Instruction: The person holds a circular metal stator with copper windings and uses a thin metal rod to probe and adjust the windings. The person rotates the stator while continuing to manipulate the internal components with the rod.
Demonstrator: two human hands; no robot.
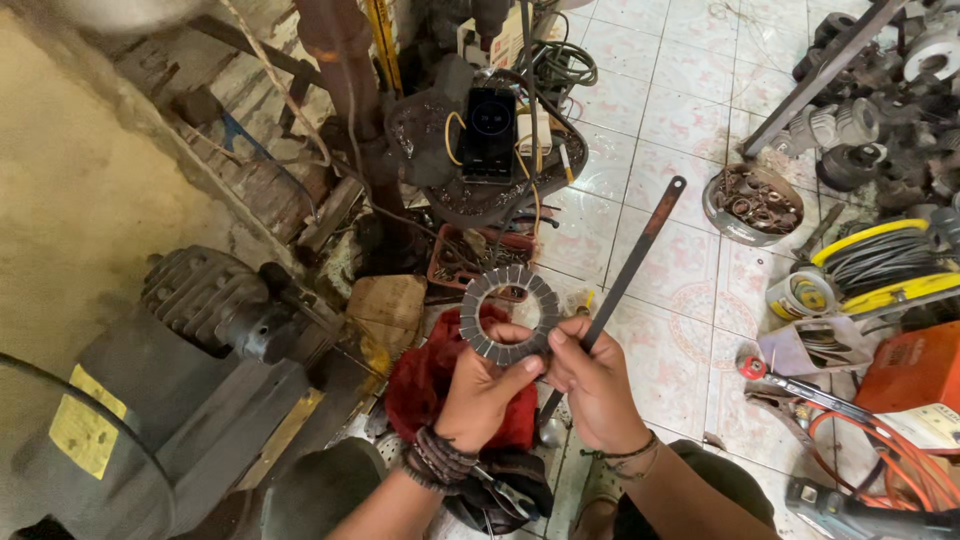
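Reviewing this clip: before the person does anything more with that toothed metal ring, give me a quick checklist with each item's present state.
1. Ring held by both hands: ok. The left hand and right hand both pinch the lower edge of the toothed ring.
2. Ring in clear view: ok. It is raised above the red cloth, and most of it is unobstructed.
3. Ring undamaged: cannot tell; the part under the fingers is hidden.
4. Space to the right: not ok. A long flat metal bar slants close past the right hand.
5. Floor around: not ok. A bowl of small metal parts and the orange cable crowd the tiles.
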